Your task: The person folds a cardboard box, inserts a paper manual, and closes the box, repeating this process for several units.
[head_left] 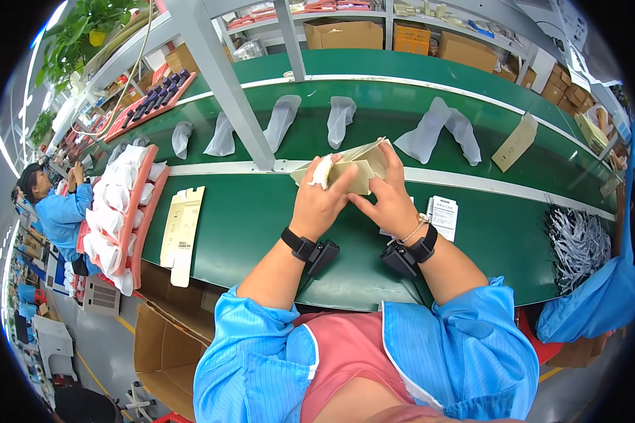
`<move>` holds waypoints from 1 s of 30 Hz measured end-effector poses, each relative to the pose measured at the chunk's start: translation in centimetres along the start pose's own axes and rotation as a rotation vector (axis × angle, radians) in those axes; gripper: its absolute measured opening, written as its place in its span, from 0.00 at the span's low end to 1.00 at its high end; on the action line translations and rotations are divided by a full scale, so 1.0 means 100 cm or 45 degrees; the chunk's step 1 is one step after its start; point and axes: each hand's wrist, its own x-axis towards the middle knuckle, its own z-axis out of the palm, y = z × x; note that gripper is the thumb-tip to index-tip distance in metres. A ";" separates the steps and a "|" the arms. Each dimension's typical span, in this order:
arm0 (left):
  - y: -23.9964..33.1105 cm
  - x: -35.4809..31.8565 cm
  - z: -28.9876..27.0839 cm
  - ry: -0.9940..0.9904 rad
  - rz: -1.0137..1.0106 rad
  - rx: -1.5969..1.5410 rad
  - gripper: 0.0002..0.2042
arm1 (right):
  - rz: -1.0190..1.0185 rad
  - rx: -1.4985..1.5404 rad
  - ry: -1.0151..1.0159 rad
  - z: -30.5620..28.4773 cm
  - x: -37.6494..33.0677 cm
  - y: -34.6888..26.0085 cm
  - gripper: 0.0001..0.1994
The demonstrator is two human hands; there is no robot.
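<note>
My left hand point(319, 201) pinches a white bagged item point(322, 171) and pushes it into the open end of a tan cardboard box point(363, 163). My right hand point(389, 196) grips the same box from the right, fingers wrapped over its flap. Both hands are above the near green table surface point(254, 218), in front of the conveyor belt point(374, 130). Each wrist wears a black band with a small black device.
White bagged items point(430, 130) lie spaced along the belt, plus a flat tan box point(516, 141). Flat box blanks point(182, 229) hang over the table's left edge, red trays of white bags point(120, 211) beside them. Small leaflets point(443, 213) right. A grey post point(226, 77) rises ahead. A person in blue point(56, 208) works far left.
</note>
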 end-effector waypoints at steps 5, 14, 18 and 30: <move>-0.003 -0.005 0.001 -0.051 -0.063 -0.138 0.33 | -0.003 0.019 -0.079 0.000 0.003 -0.004 0.18; -0.022 -0.013 -0.001 0.005 -0.135 -0.305 0.36 | 0.300 0.761 0.205 0.003 0.003 0.001 0.36; -0.017 -0.015 -0.004 0.001 -0.158 -0.391 0.36 | 0.166 0.540 -0.032 -0.001 0.000 0.006 0.33; -0.016 -0.014 -0.003 -0.045 -0.077 -0.459 0.39 | -0.184 0.204 -0.070 -0.016 0.012 0.003 0.26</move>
